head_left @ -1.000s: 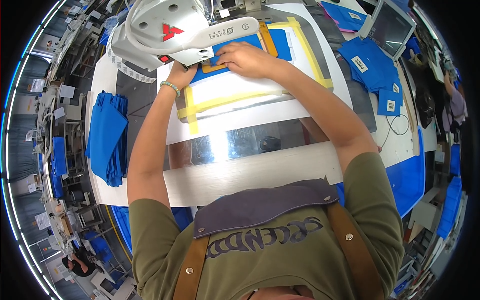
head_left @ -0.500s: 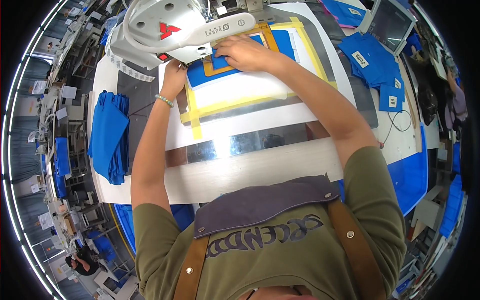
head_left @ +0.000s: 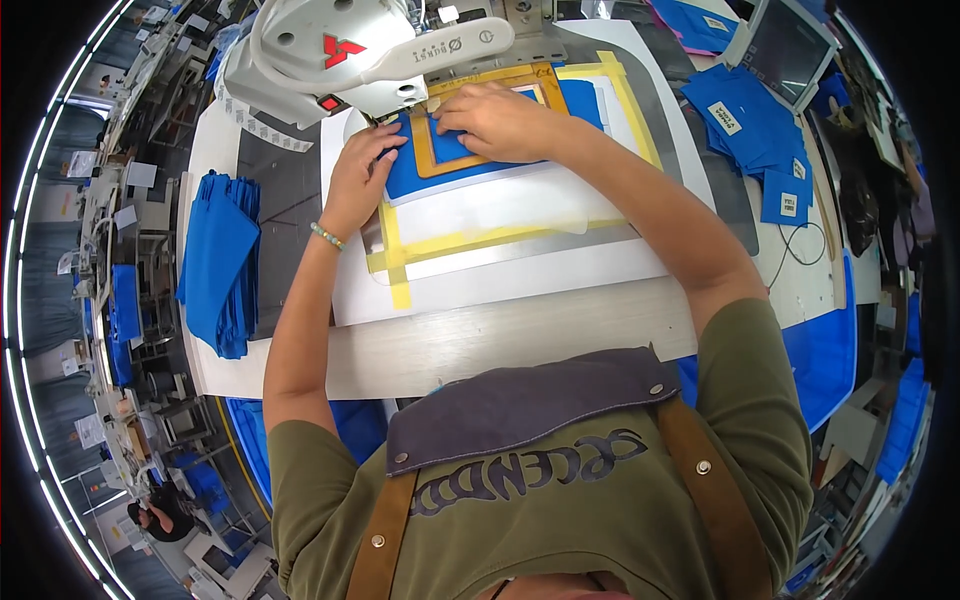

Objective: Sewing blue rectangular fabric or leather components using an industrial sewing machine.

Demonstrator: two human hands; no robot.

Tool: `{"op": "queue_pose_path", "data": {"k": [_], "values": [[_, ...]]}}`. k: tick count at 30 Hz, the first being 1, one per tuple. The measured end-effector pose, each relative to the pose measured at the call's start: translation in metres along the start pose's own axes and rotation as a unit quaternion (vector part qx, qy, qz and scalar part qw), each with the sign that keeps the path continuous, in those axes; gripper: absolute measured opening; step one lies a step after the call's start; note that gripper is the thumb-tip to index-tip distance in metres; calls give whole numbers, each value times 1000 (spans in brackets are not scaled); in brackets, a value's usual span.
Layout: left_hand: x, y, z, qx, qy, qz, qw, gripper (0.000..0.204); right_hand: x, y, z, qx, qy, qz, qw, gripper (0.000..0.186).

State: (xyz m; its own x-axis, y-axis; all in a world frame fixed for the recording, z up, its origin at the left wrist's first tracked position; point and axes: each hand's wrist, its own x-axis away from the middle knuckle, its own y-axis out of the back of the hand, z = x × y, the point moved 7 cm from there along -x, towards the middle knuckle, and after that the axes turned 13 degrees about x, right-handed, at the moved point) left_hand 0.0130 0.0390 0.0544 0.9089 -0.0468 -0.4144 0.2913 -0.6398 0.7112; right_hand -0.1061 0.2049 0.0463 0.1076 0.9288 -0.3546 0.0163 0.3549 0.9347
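My right hand (head_left: 505, 122) rests with its fingers spread and bent over an amber rectangular frame (head_left: 455, 165) and the blue fabric piece (head_left: 407, 175) around and inside it. My left hand (head_left: 362, 172) is at the left edge of that fabric, fingers apart and fingertips touching or just over its corner. Beneath the fabric lies a white sheet (head_left: 510, 205) bordered with yellow tape (head_left: 460, 238). Just beyond my left fingers hangs the white head of a sewing machine (head_left: 330, 60); its needle area is hidden.
Folded blue fabric pieces (head_left: 218, 265) are stacked at the left. More blue pieces with white labels (head_left: 735, 125) lie at the right, by a screen (head_left: 785, 50). A label strip (head_left: 262, 130) hangs off the machine. Blue bins (head_left: 815, 350) stand below the table edge (head_left: 520, 320).
The taped sheet, amber frame and blue fabric have slid toward me, covering the shiny metal strip. My left hand has come out from beside the machine head, its fingers now showing.
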Motion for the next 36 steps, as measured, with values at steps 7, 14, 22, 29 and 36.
{"op": "queue_pose_path", "data": {"k": [7,14,22,29,36], "values": [[0,-7,-18,-23,2,-2,1000,22,36,35,-9,1,-37,-45,998,30],[-12,-51,-58,-24,-76,80,994,31,93,42,-20,129,-107,-42,985,32],[-20,-72,-69,-55,-94,165,980,41,92,41,-15,153,-115,-42,981,41],[-30,-76,-74,-28,-97,155,983,44,88,42,-9,181,-81,-70,978,38],[-39,-89,-78,-22,-88,182,979,46,84,30,-8,167,-90,-26,982,38]]}}
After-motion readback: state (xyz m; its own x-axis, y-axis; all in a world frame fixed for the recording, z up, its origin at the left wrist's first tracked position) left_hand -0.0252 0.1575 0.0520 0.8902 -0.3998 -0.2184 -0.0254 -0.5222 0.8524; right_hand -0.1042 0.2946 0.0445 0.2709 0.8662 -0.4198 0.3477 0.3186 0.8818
